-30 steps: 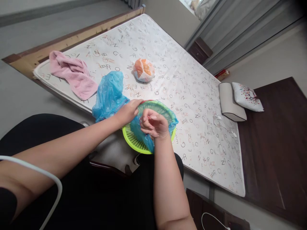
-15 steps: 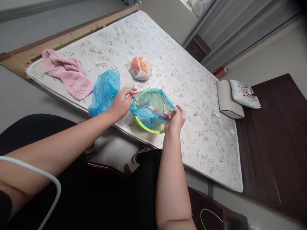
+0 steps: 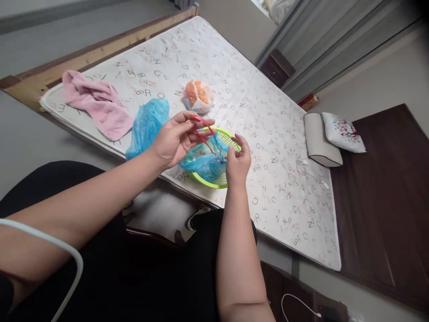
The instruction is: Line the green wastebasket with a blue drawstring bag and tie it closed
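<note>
A blue plastic bag (image 3: 205,166) with a red drawstring (image 3: 208,146) lies bunched in a lime-green mesh basket (image 3: 200,180) on the mattress. The drawstring is looped over the fingers of my left hand (image 3: 177,139), which are partly spread and raised above the basket's left side. At the basket's right side, my right hand (image 3: 239,162) pinches the other end of the drawstring by the bag's gathered edge. Its fingertips partly hide the grip. Another blue plastic bag (image 3: 149,123), puffed and crumpled, sits just left of my left hand.
A pink towel (image 3: 98,105) lies at the mattress's (image 3: 281,147) left end. Behind the basket is a knotted orange-and-white bag (image 3: 198,96). A beige bolster (image 3: 320,139) and a flowered pillow (image 3: 343,133) lie at the right, by a dark wooden board (image 3: 385,192). A pale cable (image 3: 72,255) crosses my left arm.
My left hand has turned palm up and moved right, with the drawstring now pulled into a raised loop over its fingers. The bag's mouth has drawn narrower. My right hand has shifted slightly left.
</note>
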`<control>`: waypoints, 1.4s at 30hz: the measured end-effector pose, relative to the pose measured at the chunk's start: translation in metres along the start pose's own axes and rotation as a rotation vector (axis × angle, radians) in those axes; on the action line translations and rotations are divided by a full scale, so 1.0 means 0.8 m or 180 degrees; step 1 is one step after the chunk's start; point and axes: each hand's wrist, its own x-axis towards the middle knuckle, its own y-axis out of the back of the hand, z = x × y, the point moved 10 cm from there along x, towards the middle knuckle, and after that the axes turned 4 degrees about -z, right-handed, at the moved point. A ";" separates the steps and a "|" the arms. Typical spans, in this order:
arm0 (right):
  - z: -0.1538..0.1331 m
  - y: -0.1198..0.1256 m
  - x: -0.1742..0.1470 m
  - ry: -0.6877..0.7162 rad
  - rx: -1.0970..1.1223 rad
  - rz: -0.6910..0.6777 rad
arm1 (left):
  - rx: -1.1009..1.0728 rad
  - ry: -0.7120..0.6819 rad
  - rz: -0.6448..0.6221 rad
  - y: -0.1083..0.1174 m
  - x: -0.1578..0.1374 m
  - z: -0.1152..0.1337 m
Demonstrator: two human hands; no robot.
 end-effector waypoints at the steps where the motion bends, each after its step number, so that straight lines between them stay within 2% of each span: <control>1: -0.012 -0.009 -0.001 0.0184 -0.0096 -0.0157 | -0.0003 0.0069 -0.0031 -0.001 0.000 -0.002; 4: -0.038 -0.043 -0.007 0.0513 0.0023 -0.0739 | 0.0251 0.0217 -0.0203 -0.006 -0.003 -0.011; 7: -0.051 -0.072 -0.014 0.0413 0.0487 -0.1264 | 0.0676 0.0177 -0.0346 -0.012 -0.009 -0.016; 9: -0.053 -0.077 -0.015 0.0195 0.0756 -0.1323 | 0.0834 0.0119 -0.0224 -0.008 -0.011 -0.015; 11: -0.055 -0.071 -0.013 -0.0008 0.0990 -0.1156 | 0.0873 0.0155 -0.0049 0.000 -0.012 -0.017; 13: -0.063 -0.065 -0.011 -0.0083 0.1149 -0.1028 | 0.0897 0.0323 -0.0058 0.004 -0.010 -0.027; 15: -0.076 -0.070 -0.010 -0.0070 0.1146 -0.1202 | 0.0971 0.0535 -0.0224 0.005 -0.008 -0.041; 17: -0.091 -0.084 -0.012 0.0006 0.1002 -0.1559 | 0.1037 0.0682 -0.0291 0.008 -0.007 -0.054; 20: -0.099 -0.097 -0.012 0.0107 0.0650 -0.1810 | 0.1052 0.0806 -0.0077 0.019 -0.007 -0.067; 26: -0.084 -0.090 -0.009 0.0180 0.0201 -0.1684 | 0.1017 0.0947 0.0079 0.018 -0.006 -0.074; 31: -0.080 -0.088 -0.016 0.0202 0.0358 -0.1758 | 0.0994 0.0655 -0.0217 0.002 -0.004 -0.059; 37: -0.071 -0.086 -0.016 0.0134 0.0607 -0.1688 | 0.1074 0.0874 -0.0520 -0.010 -0.011 -0.065; 39: -0.066 -0.075 -0.011 0.0018 0.0649 -0.1478 | 0.1060 0.0824 -0.0588 -0.012 -0.010 -0.065; 42: -0.061 -0.035 0.004 -0.0032 0.0877 -0.0610 | 0.1211 0.0688 -0.0716 -0.011 -0.009 -0.067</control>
